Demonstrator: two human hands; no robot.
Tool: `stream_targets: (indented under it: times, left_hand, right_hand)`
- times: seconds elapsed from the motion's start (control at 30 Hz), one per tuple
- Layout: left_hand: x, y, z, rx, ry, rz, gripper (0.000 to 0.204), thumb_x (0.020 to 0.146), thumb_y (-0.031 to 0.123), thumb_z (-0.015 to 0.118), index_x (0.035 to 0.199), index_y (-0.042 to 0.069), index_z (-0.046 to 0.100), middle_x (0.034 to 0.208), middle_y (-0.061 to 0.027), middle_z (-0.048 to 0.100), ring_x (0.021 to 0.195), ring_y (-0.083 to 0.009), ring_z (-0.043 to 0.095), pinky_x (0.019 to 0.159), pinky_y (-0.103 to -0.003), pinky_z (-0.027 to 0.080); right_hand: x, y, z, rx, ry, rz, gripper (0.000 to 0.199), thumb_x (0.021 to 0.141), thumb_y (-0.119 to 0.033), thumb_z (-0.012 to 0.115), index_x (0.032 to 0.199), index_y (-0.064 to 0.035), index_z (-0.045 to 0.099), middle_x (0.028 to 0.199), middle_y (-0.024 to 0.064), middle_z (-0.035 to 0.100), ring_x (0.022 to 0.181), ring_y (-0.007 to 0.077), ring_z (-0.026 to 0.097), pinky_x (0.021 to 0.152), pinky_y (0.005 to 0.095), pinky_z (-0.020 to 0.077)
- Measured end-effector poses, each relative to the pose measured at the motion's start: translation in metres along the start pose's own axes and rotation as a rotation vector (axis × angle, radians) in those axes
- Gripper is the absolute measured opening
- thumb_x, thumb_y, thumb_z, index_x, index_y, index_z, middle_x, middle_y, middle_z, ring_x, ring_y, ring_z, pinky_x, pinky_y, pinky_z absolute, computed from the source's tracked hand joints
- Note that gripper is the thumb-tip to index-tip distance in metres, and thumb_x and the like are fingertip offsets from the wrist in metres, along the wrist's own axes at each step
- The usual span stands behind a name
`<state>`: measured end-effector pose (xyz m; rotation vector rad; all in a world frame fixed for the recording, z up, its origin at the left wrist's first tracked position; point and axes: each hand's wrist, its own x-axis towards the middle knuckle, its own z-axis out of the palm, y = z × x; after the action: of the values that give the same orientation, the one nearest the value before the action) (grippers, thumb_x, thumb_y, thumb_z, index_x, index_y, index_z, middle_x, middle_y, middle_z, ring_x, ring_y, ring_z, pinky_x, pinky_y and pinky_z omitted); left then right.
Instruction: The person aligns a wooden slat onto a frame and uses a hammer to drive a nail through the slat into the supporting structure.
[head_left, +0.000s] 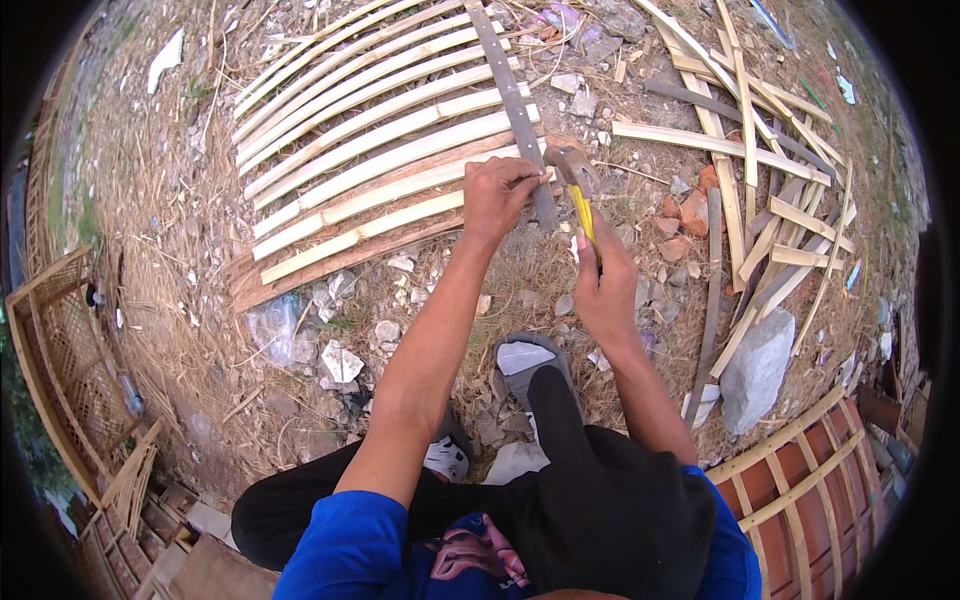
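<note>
My right hand [606, 285] grips a hammer [582, 208] with a yellow handle. Its dark metal head is beside the dark crosspiece [508, 90], close to the fingers of my left hand [497, 192]. Those fingers are pinched together over the end of a pale wooden slat [370, 228]; whatever they hold is too small to make out. Several such slats lie side by side on the ground, their right ends running under or up to the dark flat strip. A wide brown board [265, 283] lies beneath the nearest slats.
Loose wooden strips [735, 140] are heaped at the far right, beside red brick pieces [695, 212] and a large grey stone [757, 370]. Rubble and a clear plastic bag [273, 330] lie nearer. Wooden lattice frames [40, 340] stand left, and a slatted panel [815, 490] lower right.
</note>
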<state>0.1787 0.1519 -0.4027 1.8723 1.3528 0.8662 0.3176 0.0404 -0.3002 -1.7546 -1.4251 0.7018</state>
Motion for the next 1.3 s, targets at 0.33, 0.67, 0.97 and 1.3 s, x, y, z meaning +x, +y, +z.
stream_targets:
  times: [0.33,0.67,0.97,1.3]
  left_hand:
    - [0.005,0.004,0.003,-0.025,0.039,0.044,0.011,0.075,0.018,0.081,0.083,0.013,0.077,0.089,0.0002,0.074,0.085,-0.0153,0.066,0.083,-0.033,0.037]
    - [0.004,0.000,0.004,0.035,0.042,0.053,0.010,0.075,0.022,0.080,0.082,0.015,0.077,0.088,0.0043,0.074,0.081,-0.0137,0.064,0.076,-0.033,0.037]
    - [0.004,0.000,0.005,0.012,0.076,0.066,0.010,0.074,0.021,0.081,0.081,0.015,0.076,0.088,0.0041,0.074,0.081,-0.0136,0.064,0.077,-0.033,0.037]
    - [0.004,-0.003,0.001,0.009,0.077,0.083,0.011,0.074,0.021,0.081,0.080,0.013,0.076,0.089,0.0027,0.074,0.083,-0.0141,0.065,0.077,-0.033,0.037]
  right_hand:
    - [-0.005,0.020,0.009,-0.035,0.021,-0.095,0.037,0.099,-0.010,0.050,0.134,0.0033,0.050,0.090,0.0198,0.060,0.077,0.0317,0.059,0.071,0.0400,0.0473]
    - [-0.005,0.011,0.008,-0.017,0.062,-0.080,0.038,0.100,-0.011,0.049,0.134,0.0050,0.050,0.098,0.0252,0.062,0.084,0.0380,0.063,0.077,0.0436,0.0492]
    - [0.000,0.002,0.001,-0.023,-0.009,0.020,0.038,0.099,-0.012,0.050,0.134,0.0044,0.050,0.102,0.0232,0.062,0.089,0.0363,0.062,0.080,0.0416,0.0483]
    - [0.002,-0.020,-0.009,0.104,0.031,0.045,0.038,0.100,-0.013,0.049,0.134,0.0045,0.049,0.091,0.0210,0.060,0.079,0.0346,0.059,0.073,0.0413,0.0470]
